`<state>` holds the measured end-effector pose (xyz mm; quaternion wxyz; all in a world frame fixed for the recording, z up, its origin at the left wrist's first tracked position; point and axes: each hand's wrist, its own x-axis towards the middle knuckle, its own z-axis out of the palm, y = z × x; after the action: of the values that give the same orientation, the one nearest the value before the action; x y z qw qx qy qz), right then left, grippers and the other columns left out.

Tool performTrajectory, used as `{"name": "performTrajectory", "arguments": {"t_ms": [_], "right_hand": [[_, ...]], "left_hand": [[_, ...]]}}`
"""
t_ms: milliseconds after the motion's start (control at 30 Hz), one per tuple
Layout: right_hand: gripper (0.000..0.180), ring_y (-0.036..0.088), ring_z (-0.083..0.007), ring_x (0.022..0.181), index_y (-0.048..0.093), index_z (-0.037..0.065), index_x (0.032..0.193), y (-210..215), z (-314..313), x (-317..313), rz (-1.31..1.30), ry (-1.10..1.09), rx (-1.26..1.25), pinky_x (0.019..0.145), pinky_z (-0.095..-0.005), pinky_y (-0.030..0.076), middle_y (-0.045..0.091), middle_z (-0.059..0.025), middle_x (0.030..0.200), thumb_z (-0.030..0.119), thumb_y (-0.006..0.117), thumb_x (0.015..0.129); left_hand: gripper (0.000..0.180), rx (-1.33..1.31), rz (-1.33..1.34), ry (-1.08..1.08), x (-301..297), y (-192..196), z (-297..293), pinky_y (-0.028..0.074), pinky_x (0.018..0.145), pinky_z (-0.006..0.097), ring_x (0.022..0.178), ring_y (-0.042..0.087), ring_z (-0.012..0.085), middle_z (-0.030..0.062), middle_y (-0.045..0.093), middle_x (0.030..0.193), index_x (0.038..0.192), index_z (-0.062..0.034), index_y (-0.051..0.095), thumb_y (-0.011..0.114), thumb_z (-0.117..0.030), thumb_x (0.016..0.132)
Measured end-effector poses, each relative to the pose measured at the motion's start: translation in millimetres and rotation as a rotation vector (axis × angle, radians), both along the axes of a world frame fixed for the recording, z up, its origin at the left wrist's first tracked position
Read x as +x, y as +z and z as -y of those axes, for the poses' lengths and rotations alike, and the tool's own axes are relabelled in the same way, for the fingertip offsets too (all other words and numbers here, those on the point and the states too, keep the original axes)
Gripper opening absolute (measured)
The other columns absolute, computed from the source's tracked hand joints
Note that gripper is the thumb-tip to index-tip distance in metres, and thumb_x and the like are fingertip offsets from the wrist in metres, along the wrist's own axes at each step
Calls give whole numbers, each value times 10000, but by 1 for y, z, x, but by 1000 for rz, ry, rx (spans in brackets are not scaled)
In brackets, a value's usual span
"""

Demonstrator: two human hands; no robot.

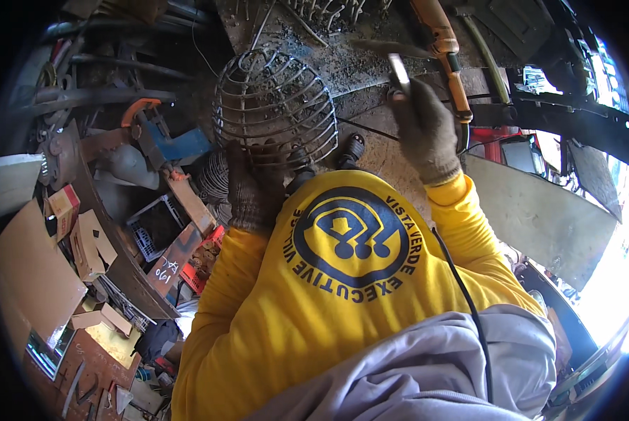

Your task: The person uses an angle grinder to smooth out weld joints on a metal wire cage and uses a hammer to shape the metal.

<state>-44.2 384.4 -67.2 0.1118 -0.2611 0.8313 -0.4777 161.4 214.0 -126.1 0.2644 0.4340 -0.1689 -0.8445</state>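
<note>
Left of centre, ahead of us: barred metal cage [276, 107], near rim gripped by our left hand [253, 184]. Our right hand [427, 133], apart from cage, closed round bright-ended tool [399, 73]. Cage already has ribbed, rounded form; whether shaping remains, we cannot tell.

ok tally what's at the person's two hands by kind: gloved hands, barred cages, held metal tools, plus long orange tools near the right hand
gloved hands: 2 (left, right)
barred cage: 1
held metal tool: 1
long orange tool: 1
total: 5
</note>
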Motion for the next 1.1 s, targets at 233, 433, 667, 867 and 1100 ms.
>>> {"name": "performTrajectory", "arguments": {"t_ms": [233,433,667,867,1100], "right_hand": [[187,664,-293,829,647,52,1098,14,-56,-91,-952,14,427,709,-380,530,653,-122,978,173,587,969],[365,692,-301,890,635,92,1240,-22,-89,-160,-506,-282,413,783,-409,538,696,-172,981,318,561,963],[353,636,-426,1063,634,132,1251,-43,-82,-198,-392,-258,616,878,-521,504,683,-215,1130,294,541,951],[391,636,-420,1067,623,111,1257,-47,-74,-200,-424,-181,533,898,-505,505,671,-242,1126,289,555,916],[434,641,-401,1071,627,101,1266,-15,-83,-174,-447,-239,386,914,-473,504,680,-216,1127,357,548,924]], "left_hand": [[489,119,-33,117,-5,13,12,539,900,349,971,658,173,13,694,1142,1263,-144,607,560,-537,976],[573,-40,-104,75,-9,41,17,508,1004,490,1172,597,304,82,605,1330,1348,-148,571,524,-573,966],[681,-160,-129,28,-16,64,19,411,1074,629,1311,495,381,126,486,1477,1434,-187,504,513,-653,937],[618,-155,-286,-70,-18,84,16,434,1061,612,1272,547,339,69,579,1399,1396,-218,555,506,-640,947],[612,-166,-255,-47,-37,97,17,439,1043,647,1232,576,397,109,575,1406,1386,-211,566,459,-637,959]]}}
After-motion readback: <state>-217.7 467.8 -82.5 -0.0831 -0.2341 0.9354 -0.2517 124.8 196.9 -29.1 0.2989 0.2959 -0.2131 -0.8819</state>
